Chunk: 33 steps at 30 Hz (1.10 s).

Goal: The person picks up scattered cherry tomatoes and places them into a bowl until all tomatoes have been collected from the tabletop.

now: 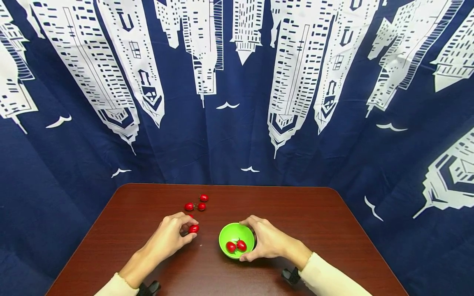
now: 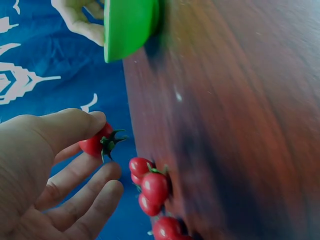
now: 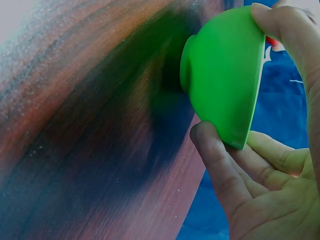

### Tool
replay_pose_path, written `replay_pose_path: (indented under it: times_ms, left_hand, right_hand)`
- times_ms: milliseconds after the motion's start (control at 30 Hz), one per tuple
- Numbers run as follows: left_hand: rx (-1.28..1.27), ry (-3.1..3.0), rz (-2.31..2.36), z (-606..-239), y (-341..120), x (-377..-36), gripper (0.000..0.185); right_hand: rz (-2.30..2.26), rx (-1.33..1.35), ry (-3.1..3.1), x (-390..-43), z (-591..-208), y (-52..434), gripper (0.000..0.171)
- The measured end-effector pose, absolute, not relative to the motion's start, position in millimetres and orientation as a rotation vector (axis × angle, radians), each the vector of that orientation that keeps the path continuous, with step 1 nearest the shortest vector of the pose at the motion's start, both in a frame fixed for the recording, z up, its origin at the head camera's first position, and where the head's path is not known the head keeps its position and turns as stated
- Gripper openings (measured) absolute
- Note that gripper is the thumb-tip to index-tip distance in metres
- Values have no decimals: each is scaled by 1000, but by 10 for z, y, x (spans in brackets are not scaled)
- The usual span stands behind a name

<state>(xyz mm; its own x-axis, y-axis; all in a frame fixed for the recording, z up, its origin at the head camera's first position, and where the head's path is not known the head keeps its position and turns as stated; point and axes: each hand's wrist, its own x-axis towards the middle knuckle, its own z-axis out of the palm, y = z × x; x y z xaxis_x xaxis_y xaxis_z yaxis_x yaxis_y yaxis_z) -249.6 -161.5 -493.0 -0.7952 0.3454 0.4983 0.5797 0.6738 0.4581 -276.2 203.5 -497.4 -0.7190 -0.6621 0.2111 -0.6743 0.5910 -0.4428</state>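
Observation:
A small green bowl (image 1: 235,232) stands on the brown table (image 1: 326,230) and holds two cherry tomatoes (image 1: 236,246). My right hand (image 1: 264,242) grips the bowl's rim between thumb and fingers; the bowl (image 3: 225,75) fills the right wrist view. My left hand (image 1: 171,236) pinches one cherry tomato (image 1: 194,228) between thumb and forefinger, left of the bowl. In the left wrist view that tomato (image 2: 97,141) shows its green stalk. Several loose cherry tomatoes (image 1: 198,203) lie on the table beyond my left hand; these loose tomatoes (image 2: 152,192) appear close by.
A blue curtain (image 1: 237,90) printed with white buildings hangs behind and around the table. The table's rounded far corners and side edges lie near the curtain. Bare tabletop spreads to the right of the bowl.

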Motion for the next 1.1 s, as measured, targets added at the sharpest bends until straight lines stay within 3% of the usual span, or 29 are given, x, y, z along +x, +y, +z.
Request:
replay_pose_path:
  times_ms: [1100]
  left_hand:
    - [-876, -2498, -938, -4645, -930, -2681, 30]
  right_hand:
    - [812, 1205, -2769, -2793, -4981, 2034, 89]
